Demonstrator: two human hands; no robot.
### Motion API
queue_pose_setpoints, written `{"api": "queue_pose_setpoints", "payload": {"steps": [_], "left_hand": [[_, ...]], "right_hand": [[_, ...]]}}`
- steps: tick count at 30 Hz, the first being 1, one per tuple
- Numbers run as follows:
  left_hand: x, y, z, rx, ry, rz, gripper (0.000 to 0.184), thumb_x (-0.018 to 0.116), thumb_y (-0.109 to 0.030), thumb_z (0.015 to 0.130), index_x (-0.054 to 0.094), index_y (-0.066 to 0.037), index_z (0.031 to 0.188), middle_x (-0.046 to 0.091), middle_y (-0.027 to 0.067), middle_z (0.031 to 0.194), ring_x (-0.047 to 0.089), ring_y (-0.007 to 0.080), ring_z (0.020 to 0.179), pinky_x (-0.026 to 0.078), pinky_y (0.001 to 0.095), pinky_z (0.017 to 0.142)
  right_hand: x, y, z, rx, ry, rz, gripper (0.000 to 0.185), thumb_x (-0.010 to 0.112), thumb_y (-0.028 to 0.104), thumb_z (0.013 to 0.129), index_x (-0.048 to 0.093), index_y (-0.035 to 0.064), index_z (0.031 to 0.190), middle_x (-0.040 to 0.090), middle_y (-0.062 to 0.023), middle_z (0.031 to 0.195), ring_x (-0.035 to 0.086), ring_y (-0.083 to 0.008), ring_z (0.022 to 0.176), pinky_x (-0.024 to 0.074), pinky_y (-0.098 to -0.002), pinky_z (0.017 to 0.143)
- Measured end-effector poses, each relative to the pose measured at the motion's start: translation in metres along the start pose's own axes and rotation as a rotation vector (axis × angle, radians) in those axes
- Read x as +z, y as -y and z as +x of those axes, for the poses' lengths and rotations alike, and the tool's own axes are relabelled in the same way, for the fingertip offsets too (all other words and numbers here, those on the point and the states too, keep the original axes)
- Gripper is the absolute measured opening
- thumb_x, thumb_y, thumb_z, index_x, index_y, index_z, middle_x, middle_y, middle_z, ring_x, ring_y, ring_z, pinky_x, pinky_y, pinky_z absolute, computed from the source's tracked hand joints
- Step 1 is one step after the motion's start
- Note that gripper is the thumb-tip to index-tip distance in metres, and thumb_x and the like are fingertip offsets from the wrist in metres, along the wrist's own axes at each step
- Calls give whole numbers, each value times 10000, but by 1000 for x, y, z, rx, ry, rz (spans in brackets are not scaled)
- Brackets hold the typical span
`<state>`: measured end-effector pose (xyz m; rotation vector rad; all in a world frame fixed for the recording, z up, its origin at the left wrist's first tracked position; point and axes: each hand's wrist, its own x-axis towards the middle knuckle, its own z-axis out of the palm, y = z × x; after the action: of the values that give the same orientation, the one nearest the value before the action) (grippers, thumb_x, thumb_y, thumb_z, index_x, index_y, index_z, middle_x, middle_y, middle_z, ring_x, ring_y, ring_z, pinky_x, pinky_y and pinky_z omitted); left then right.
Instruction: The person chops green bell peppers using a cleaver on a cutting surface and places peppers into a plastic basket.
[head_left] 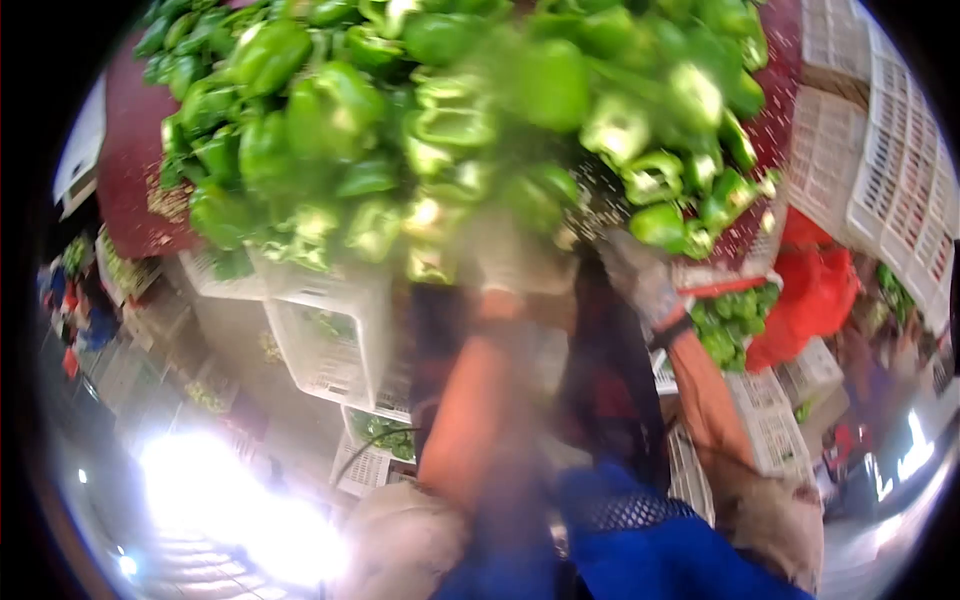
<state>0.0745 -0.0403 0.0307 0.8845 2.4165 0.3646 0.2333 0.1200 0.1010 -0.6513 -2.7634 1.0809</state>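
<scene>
My left hand (500, 245), pale and apparently gloved, is smeared by motion at the near edge of a heap of green bell peppers (335, 110). What it holds, if anything, is too blurred to tell. To its right, my right hand (638, 268), in a light glove with a dark band at the wrist, is at the table edge below some cut pepper pieces (655, 178). Its fingers are blurred, and I cannot make out anything in them. Pale seeds (600, 205) are scattered on a dark patch just above this hand.
The dark red table (135, 150) shows at both sides of the heap. White plastic crates (325, 350) stand below its near edge, and more crates (905, 150) are stacked at the right. A red bag (805, 300) and green peppers (730, 325) lie near my right forearm. People are blurred at both sides.
</scene>
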Motion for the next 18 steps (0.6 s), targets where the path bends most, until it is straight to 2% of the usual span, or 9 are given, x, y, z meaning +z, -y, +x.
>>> {"api": "queue_pose_setpoints", "payload": {"steps": [1,3,4,6,10,13,14,17,18], "left_hand": [[12,5,-4,10,1,36,302,672,-162,837,587,-21,1090,578,160,1108,575,274,942,495,341,822],[20,-27,4,-248,2,-401,305,672,-166,834,589,-20,1089,580,161,1106,575,275,947,492,342,828],[15,-43,-1,-443,-21,-718,306,672,-168,833,590,-20,1088,581,162,1105,574,276,949,490,342,831],[-3,-54,9,-566,-115,-959,310,672,-172,830,592,-19,1087,584,163,1102,573,277,954,486,343,837],[-45,-55,7,-595,-193,-1041,317,673,-179,825,596,-17,1085,588,165,1098,572,279,964,478,345,850],[-89,-50,39,-508,-284,-1009,322,674,-185,821,599,-16,1084,592,166,1095,571,280,971,472,346,859],[-104,-47,37,-513,-307,-978,323,674,-187,819,600,-15,1083,593,167,1093,570,281,973,470,347,863],[-148,-42,63,-470,-382,-861,329,674,-193,815,603,-14,1082,597,168,1090,569,282,980,464,348,872],[-163,-46,80,-437,-404,-807,331,674,-195,814,604,-14,1081,598,168,1089,569,283,983,462,348,875]], "right_hand": [[-6,4,-7,65,0,-15,219,622,86,855,634,24,1064,675,-128,961,672,-269,796,537,-372,663],[1,-12,-32,354,97,-94,241,595,110,879,631,66,1114,678,-131,999,674,-283,812,539,-366,661],[6,-17,-50,267,179,-184,249,580,106,874,631,72,1115,670,-131,1018,671,-283,822,537,-363,659],[18,-25,-55,55,276,-388,267,551,98,864,630,82,1118,653,-133,1055,667,-283,843,533,-356,655],[3,2,-51,-31,170,-298,326,527,68,814,632,69,1122,604,-134,1137,654,-277,862,522,-372,649],[-17,37,13,-38,303,-553,337,569,96,798,649,102,1125,629,-104,1107,657,-264,859,523,-362,630],[0,39,13,-46,67,-332,304,596,125,813,661,115,1110,656,-78,1047,655,-250,776,518,-366,600],[22,58,58,-87,-118,-183,275,604,160,841,666,131,1107,667,-71,1009,625,-237,646,499,-371,556],[13,68,82,5,-83,-153,269,602,163,850,657,121,1110,668,-75,961,619,-246,628,491,-374,537]]}}
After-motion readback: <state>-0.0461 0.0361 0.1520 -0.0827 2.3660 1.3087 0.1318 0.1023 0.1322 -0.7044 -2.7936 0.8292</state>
